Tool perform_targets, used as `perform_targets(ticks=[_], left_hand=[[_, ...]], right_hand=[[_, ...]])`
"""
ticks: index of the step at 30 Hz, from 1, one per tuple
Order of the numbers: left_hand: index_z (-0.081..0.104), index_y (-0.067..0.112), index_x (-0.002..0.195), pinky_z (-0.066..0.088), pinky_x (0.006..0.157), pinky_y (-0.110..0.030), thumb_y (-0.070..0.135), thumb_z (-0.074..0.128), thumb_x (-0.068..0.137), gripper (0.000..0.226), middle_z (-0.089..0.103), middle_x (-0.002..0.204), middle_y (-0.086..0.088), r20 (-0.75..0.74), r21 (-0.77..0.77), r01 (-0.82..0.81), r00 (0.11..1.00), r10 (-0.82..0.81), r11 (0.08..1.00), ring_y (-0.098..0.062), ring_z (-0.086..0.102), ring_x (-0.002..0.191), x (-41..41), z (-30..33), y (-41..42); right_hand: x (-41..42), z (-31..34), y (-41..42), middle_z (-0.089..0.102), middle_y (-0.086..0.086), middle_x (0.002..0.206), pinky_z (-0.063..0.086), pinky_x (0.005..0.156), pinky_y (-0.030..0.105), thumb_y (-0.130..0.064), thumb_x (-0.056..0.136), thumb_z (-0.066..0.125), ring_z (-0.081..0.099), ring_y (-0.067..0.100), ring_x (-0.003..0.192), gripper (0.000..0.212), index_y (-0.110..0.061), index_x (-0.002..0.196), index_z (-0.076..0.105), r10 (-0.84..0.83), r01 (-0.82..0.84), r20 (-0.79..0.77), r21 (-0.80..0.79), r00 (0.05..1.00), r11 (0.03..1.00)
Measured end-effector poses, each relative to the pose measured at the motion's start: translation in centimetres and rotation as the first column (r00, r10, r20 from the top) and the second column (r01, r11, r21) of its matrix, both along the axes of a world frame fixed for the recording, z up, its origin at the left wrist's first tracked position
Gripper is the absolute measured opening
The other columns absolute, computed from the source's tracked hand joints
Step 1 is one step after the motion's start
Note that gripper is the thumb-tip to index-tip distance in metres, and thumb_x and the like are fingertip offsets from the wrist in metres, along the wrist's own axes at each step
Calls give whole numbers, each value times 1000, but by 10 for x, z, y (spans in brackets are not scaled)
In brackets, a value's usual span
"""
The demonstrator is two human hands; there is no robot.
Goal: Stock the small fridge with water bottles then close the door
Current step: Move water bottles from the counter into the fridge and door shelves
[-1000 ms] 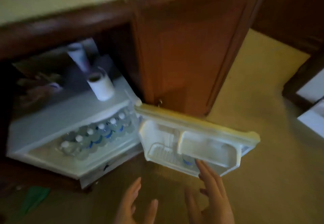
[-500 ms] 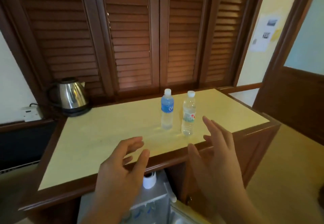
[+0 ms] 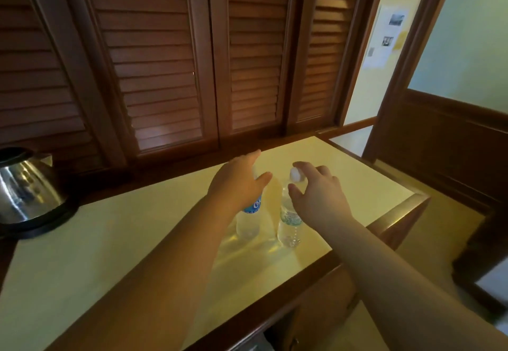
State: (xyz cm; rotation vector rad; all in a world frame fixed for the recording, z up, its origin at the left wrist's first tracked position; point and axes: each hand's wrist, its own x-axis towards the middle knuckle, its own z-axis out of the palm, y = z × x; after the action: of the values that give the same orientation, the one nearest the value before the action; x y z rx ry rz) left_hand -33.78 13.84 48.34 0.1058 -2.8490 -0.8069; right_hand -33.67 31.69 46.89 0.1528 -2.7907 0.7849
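Observation:
Two clear water bottles stand side by side on the pale yellow countertop [image 3: 110, 240]. The one with a blue label [image 3: 248, 221] is on the left and the one with a green-and-white label [image 3: 288, 227] on the right. My left hand [image 3: 236, 183] reaches over the top of the blue-labelled bottle and hides its cap, fingers stretched out and thumb across the neck. My right hand [image 3: 316, 194] curves around the other bottle's neck, its white cap showing between thumb and fingers. Both bottles rest on the counter. The fridge is below the counter, out of sight.
A steel kettle [image 3: 24, 191] sits on its base at the counter's far left. Dark louvred wooden doors [image 3: 165, 75] rise behind the counter. The counter's wooden edge [image 3: 395, 218] ends at the right, with a wooden door [image 3: 439, 144] beyond.
My view lifted from the open fridge to the countertop. Both hands then moved forward from the counter's near edge to the two bottles.

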Motion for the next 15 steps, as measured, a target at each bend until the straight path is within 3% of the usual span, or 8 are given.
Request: perform_targets(ticks=[5, 9, 12, 15], left_hand=[[70, 35, 119, 54, 86, -33, 46, 71, 91, 31, 75, 115, 3, -163, 69, -106, 980, 116, 992, -22, 68, 105, 24, -22, 4], [73, 29, 117, 55, 74, -19, 42, 73, 92, 29, 76, 110, 7, -261, 118, -35, 963, 64, 992, -11, 71, 96, 112, -34, 25], [75, 28, 109, 60, 67, -18, 46, 72, 88, 28, 77, 101, 12, -306, 220, -29, 947, 98, 975, -7, 73, 87, 188, -37, 41], [75, 34, 104, 55, 67, -8, 49, 71, 83, 25, 72, 93, 26, -294, 245, -21, 951, 95, 969, 3, 69, 86, 264, -37, 64]], right_hand=[[24, -10, 20, 52, -18, 111, 57, 82, 29, -44, 92, 69, 59, 8, 95, 32, -40, 121, 54, 53, -64, -125, -90, 991, 994], [107, -34, 51, 53, -13, 108, 56, 73, 30, -33, 91, 73, 58, 6, 86, 28, -28, 116, 60, 21, -63, -205, -202, 979, 977], [182, -49, 79, 55, -8, 104, 56, 69, 33, -27, 91, 75, 59, 6, 86, 26, -22, 113, 62, -60, -24, -264, -303, 963, 953], [247, -59, 109, 54, -9, 98, 52, 65, 24, -25, 87, 79, 59, 4, 85, 27, -20, 109, 64, -66, -24, -255, -333, 965, 942]])
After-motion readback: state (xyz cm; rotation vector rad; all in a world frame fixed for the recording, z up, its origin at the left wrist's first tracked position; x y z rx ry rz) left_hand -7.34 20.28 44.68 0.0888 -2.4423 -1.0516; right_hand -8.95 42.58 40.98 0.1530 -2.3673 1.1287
